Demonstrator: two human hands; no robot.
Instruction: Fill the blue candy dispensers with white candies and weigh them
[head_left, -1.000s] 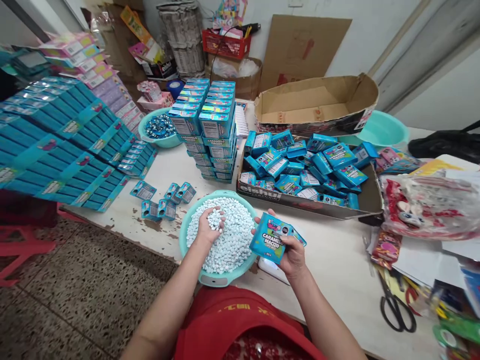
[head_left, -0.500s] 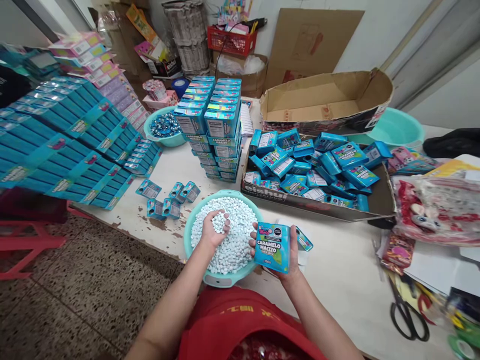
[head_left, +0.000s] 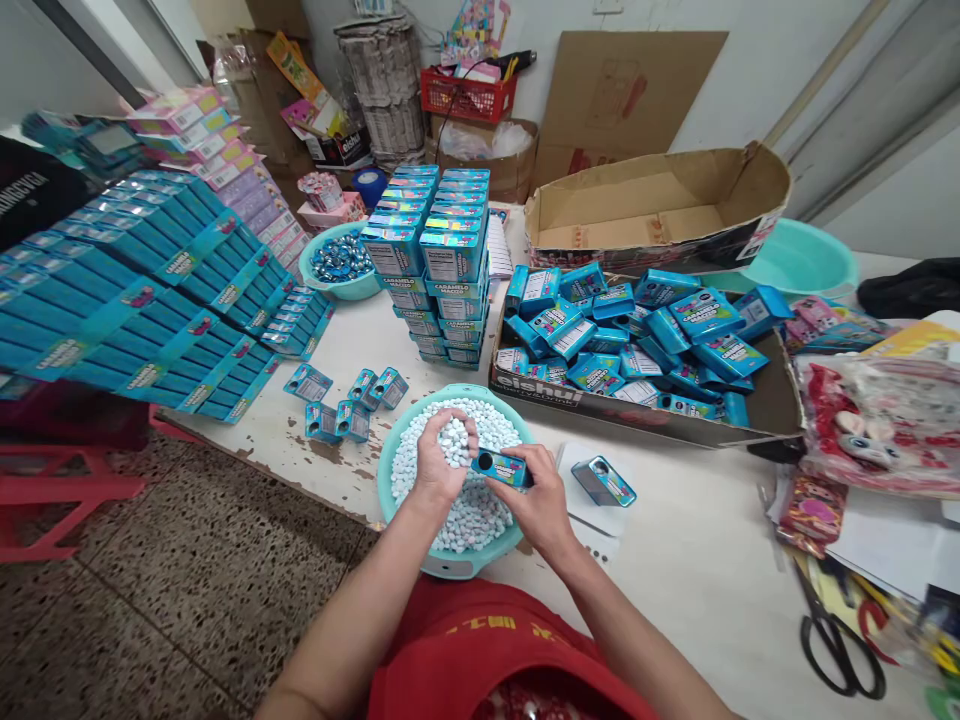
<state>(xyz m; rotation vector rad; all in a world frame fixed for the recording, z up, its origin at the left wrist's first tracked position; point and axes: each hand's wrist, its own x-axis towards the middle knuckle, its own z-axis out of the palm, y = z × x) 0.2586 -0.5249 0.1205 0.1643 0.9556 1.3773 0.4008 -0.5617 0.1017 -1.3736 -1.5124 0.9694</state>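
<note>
At the lower centre of the frame, a turquoise bowl [head_left: 454,567] of white candies [head_left: 472,522] stands near the edge of the table [head_left: 675,540]. Over it, the left hand [head_left: 444,462] is half closed, its grip cupped palm-up around a heap of candies. The right hand [head_left: 541,495] has a firm grip on a blue tin [head_left: 504,468], its dark round hole facing that palm; whether they touch, I cannot tell. The step looks like filling this tin, and the next move seems to call for lining palm and hole up closely. Beyond, right of centre, lies a carton [head_left: 534,393] of tins.
</note>
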